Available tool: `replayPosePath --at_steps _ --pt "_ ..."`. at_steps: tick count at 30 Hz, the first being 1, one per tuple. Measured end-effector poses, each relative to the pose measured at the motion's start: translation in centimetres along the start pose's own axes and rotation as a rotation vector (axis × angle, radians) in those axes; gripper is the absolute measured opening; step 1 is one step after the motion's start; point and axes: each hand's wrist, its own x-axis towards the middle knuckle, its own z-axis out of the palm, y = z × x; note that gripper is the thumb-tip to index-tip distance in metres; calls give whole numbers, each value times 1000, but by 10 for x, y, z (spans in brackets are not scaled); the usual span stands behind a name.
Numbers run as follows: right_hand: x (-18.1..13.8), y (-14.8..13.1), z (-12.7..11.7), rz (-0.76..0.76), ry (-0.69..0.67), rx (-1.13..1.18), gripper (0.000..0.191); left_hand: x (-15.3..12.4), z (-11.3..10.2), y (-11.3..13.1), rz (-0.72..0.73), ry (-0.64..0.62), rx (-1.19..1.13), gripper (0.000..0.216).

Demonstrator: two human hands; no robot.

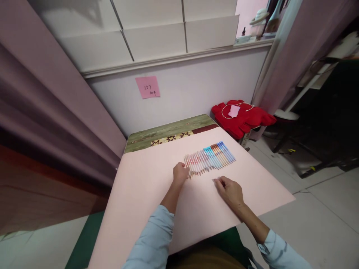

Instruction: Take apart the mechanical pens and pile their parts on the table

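A row of slim pens (210,158) lies side by side on the pink sheet covering the table. From left to right their barrels go from whitish with reddish marks, through light blue and brown-orange, to darker blue. At the row's left end is my left hand (181,172), its fingers curled in against the outermost pen (188,170); the fingertips are partly hidden. My right hand (231,192) rests just in front of the row, apart from the pens. Its fingers are folded in, and nothing shows between them.
The pink sheet (146,186) spreads over the table and hangs past its front right corner. Behind it shows a green wood-grain strip (168,130). A red cloth item (242,116) lies beyond the far right corner. A pink note (147,87) is on the wall.
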Motion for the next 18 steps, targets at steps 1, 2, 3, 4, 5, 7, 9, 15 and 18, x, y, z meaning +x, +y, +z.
replayPosePath --at_steps 1,2,3,4,5,7,9,15,18 --pt "0 0 0 -3 -2 -3 41 -1 -1 -1 0 2 -15 34" --pt "0 0 0 -6 -2 -9 41 -1 -2 -2 0 5 -33 33" --pt "0 0 1 -8 -3 -15 40 -2 -2 -3 1 6 -55 32" --pt "0 0 1 -8 -2 -21 40 -3 -2 -4 4 3 -81 30" --pt "0 0 2 -7 -1 -28 40 -4 -2 -5 7 -2 -112 28" --pt "0 0 3 -2 2 -37 40 -8 -3 -7 16 -16 -186 25" --pt "0 -1 3 0 4 -33 40 -16 -7 -9 25 -28 -272 25" --pt "-12 -2 -7 14 -32 193 36 -59 -44 -43 49 -87 -516 30" --pt "-23 -8 -10 14 -73 306 36 -87 -66 -70 18 -155 -608 32"
